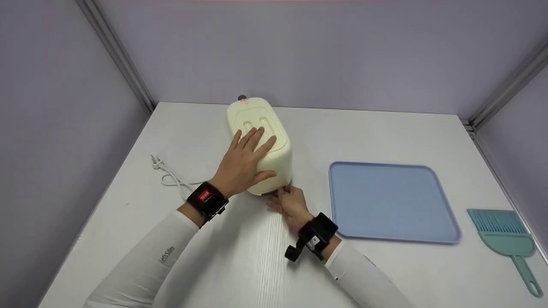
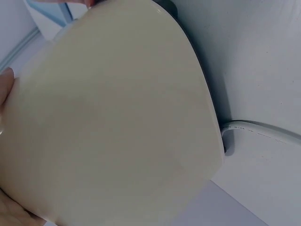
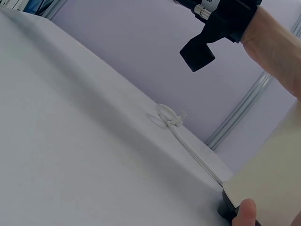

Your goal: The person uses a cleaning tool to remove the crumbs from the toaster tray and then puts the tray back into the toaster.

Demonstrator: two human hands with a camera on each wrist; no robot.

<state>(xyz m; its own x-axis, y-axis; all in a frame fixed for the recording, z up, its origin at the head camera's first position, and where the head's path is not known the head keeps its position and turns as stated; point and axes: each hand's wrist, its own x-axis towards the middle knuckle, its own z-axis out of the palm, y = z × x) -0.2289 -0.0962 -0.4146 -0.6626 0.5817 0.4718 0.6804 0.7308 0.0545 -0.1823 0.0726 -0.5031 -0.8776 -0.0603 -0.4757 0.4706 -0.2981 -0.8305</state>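
Observation:
A cream toaster (image 1: 280, 169) with a lid marked by two slot-shaped grooves stands on the white table. On that lid my left hand (image 1: 239, 167) rests with spread fingers, its thumb along the near end. Low at the near right corner, my right hand (image 1: 293, 203) has curled fingers at the toaster's dark base edge; what lies between the fingertips is partly hidden. The right wrist view shows a thumb (image 3: 245, 214) against that base. In the left wrist view, the toaster's plain side (image 2: 113, 113) fills most of the picture.
A white power cord (image 1: 173, 175) with its plug lies left of the toaster. To the right is a blue tray (image 1: 389, 201), and beyond it a teal hand brush (image 1: 505, 239). Walls enclose the table's back and sides.

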